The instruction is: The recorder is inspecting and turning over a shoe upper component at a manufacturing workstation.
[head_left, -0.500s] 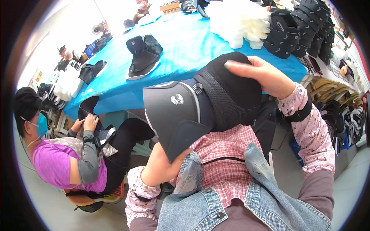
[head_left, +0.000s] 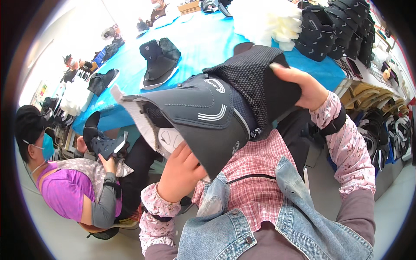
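Right up in front of my pink plaid shirt [head_left: 253,186], between me and the blue table [head_left: 197,58], I've got a tall black shoe upper [head_left: 184,102] held in the air, tipped over with its cuff end to the right. As for how far along it is: the panels look joined up already, with the seam lines and white markings in place, and the mesh is on. No outsole that I can see though, and the bottom edge hangs open, so I'd call it a half-made shoe. Can't tell what's finished deeper inside, that part's too dark.

Looks-wise it's pretty neat: smooth matte dark panels, some white stripes and a little white emblem, then coarse black mesh round the ankle and a plain black bit past that. Pale material shows on the inside along the bottom edge.

My left hand [head_left: 182,171] is gripping that bottom edge, fingers tucked onto the pale inner side. My right hand [head_left: 305,84] has the cuff end, thumb on the outside; the other fingers are hidden, but it looks clamped on. A second black upper [head_left: 158,65] sits on the table, and the coworker [head_left: 69,186] on my left is holding a dark one [head_left: 106,145] too.
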Motion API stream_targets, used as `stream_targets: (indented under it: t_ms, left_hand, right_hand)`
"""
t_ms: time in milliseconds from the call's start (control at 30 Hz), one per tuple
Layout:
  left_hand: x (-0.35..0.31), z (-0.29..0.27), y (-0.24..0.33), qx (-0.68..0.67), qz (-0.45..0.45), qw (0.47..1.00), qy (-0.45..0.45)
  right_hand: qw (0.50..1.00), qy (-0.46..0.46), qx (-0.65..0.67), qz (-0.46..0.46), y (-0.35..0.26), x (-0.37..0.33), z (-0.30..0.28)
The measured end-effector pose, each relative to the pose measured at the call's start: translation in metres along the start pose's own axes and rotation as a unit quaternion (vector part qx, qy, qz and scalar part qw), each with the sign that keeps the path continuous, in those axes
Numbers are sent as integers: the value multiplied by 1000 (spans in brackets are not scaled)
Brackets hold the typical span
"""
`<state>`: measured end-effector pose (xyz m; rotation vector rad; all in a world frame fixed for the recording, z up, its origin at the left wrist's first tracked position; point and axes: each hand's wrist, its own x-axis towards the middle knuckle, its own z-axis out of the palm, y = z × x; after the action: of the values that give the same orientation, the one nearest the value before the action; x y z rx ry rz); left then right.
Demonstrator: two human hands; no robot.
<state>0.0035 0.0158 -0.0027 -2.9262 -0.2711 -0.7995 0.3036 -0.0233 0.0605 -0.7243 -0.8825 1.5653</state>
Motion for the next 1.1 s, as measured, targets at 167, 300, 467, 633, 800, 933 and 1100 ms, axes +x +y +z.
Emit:
stream_targets:
  t_ms: [167,300,467,633,800,933,1100]
  left_hand:
    - [3,-9,5,-22,-62,997,-40]
    - [-6,-26,3,-137,-126,982,-36]
    - [-14,-40,0,-389,-262,880,-76]
    - [-23,-36,-8,-721,-209,653,97]
    - [-11,-12,4,-794,-39,600,89]
    - [-4,24,5,-933,-49,291,206]
    - [19,31,6,-893,-38,309,325]
  right_hand:
    - [987,23,-134,-85,-3,1,17]
    - [986,56,-76,-139,3,-9,37]
    - [974,77,-56,-206,0,-14,38]
    - [959,90,0,-269,-15,-26,38]
    - [944,20,-240,-227,13,-29,64]
    - [969,-41,-198,-144,17,-26,65]
    - [962,-56,-197,-181,26,-16,49]
